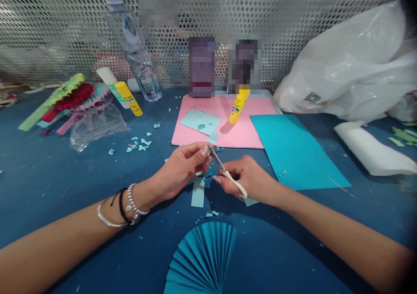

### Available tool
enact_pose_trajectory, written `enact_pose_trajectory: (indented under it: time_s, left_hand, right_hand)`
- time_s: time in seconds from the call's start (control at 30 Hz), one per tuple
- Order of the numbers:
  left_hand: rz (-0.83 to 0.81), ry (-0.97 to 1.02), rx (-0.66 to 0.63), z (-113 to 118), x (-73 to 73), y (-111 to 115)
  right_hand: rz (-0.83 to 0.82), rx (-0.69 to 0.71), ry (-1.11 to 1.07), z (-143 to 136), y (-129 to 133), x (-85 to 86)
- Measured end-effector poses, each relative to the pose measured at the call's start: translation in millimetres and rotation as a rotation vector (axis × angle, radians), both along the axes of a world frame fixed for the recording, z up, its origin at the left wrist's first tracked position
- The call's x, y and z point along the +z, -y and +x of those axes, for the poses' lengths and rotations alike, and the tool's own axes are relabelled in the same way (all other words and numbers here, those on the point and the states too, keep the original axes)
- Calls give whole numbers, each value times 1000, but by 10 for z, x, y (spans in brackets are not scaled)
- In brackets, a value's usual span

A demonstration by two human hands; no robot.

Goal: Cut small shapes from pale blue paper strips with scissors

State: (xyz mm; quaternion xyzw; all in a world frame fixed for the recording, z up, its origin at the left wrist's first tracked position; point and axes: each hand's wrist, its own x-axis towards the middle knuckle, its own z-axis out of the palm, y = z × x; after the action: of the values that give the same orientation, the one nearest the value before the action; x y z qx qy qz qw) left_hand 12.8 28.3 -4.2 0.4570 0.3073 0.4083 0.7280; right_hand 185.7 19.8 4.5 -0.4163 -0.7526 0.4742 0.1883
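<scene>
White-handled scissors are in my right hand, its fingers closed round the handles, the blades pointing up and left. The blade tips reach the fingertips of my left hand, which is closed in a pinch; what it pinches is too small and hidden to make out. Below the hands lies a pale blue paper strip, with small dark teal scraps near its upper end. Nearer the front edge of the view is a pleated teal paper fan, spread open on the blue table.
Pink sheets, a yellow glue stick and a teal sheet lie behind. At left are a water bottle, another glue stick and pleated papers. A white plastic bag stands right.
</scene>
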Motion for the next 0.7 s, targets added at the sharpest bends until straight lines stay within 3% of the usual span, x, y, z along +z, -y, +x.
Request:
enact_pose_trajectory:
  time_s: [0.13,0.27,0.5,0.7]
  left_hand:
    - [4,-27,16,-1,-8,-1]
    - [5,-54,38,4,-1,-2]
    - [-4,-93,-13,1,10,-12]
    - [179,-238,82,5,9,16]
  right_hand:
    - [-28,9,-35,9,4,-7]
    - [-171,59,-133,37,-9,-20]
    - [-279,90,-201,67,-20,-32]
    - [-252,23,-187,62,-21,-76]
